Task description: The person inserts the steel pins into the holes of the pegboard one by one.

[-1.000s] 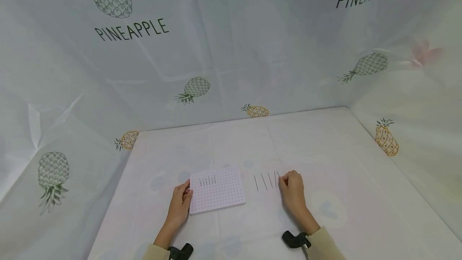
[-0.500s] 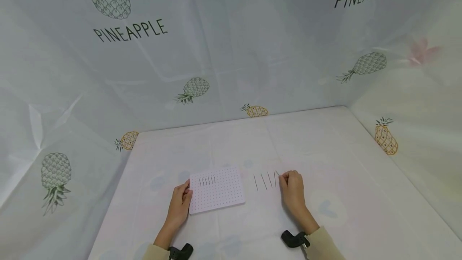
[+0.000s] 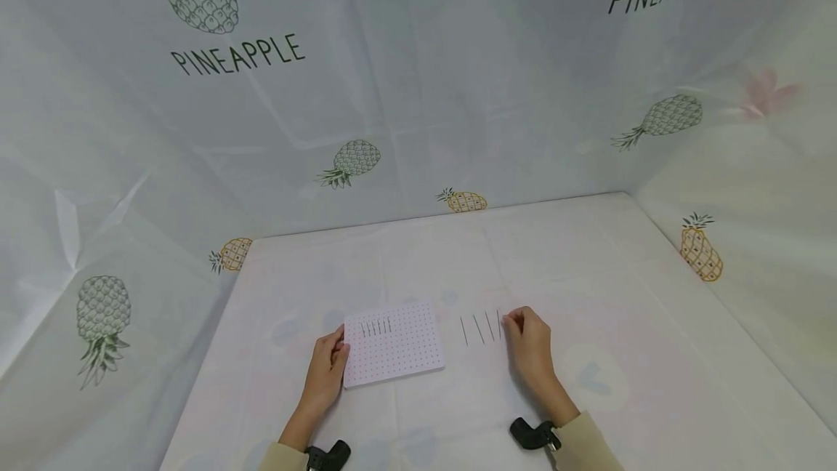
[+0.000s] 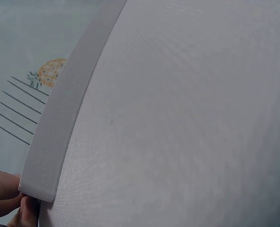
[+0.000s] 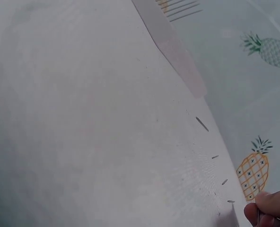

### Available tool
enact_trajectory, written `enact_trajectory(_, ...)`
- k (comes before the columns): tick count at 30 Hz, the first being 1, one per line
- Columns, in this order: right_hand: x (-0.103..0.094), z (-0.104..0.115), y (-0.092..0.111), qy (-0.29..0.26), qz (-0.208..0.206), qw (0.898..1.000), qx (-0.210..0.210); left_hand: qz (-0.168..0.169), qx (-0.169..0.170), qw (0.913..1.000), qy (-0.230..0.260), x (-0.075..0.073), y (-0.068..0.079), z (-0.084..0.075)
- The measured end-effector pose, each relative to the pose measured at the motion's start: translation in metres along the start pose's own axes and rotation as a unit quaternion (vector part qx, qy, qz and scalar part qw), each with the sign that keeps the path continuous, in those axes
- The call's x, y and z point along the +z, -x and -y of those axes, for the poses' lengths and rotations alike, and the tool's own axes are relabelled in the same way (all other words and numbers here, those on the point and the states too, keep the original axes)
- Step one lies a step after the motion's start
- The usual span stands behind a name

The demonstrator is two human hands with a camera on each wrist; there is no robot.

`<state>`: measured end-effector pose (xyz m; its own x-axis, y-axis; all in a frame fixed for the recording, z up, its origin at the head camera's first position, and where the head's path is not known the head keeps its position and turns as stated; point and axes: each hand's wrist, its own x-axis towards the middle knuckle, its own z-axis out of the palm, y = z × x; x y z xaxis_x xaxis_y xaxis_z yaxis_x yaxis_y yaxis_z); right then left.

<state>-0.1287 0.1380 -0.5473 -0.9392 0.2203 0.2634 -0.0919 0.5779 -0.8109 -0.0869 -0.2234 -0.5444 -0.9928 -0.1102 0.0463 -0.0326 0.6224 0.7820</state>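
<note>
A white pegboard [image 3: 405,355] dotted with small holes lies on the table, with several thin dark pins [image 3: 378,327] standing in a row near its far left part. My left hand [image 3: 322,373] holds the board's left edge between thumb and fingers; the left wrist view shows the fingers [image 4: 3,191] at its corner. Right of the board, my right hand [image 3: 531,344] pinches another thin pin [image 5: 259,188], whose tip sticks up between finger and thumb. Beside that hand, several loose pins [image 3: 489,326] lie side by side on the table.
A pale cloth covers the table [image 3: 418,260]. Behind it and at the sides hangs a sheet [image 3: 405,93] printed with pineapples. Each wrist wears a black camera mount, such as the right one [image 3: 532,433].
My right fingertips have shifted slightly up and left. The pin under them, whose end showed past the fingertips before, no longer shows on the table. My left hand and the board stay put.
</note>
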Motion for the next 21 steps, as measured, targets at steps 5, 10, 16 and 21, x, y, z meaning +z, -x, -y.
enact_trajectory(5, 0.002, 0.003, -0.002, -0.019, -0.008, 1.000, -0.008, -0.003, 0.001, 1.0000, -0.003, 0.000, 0.000, 0.001)
enact_trajectory(10, 0.003, 0.008, -0.004, -0.032, -0.005, 0.999, -0.015, -0.004, 0.006, 1.0000, 0.000, 0.000, 0.000, 0.004)
enact_trajectory(16, 0.002, 0.016, -0.009, -0.056, 0.011, 0.998, -0.016, -0.009, 0.014, 0.9999, 0.005, 0.001, -0.001, 0.006)
enact_trajectory(21, 0.003, 0.024, -0.013, -0.073, 0.018, 0.997, -0.018, -0.008, 0.013, 0.9999, 0.006, 0.001, -0.002, 0.004)
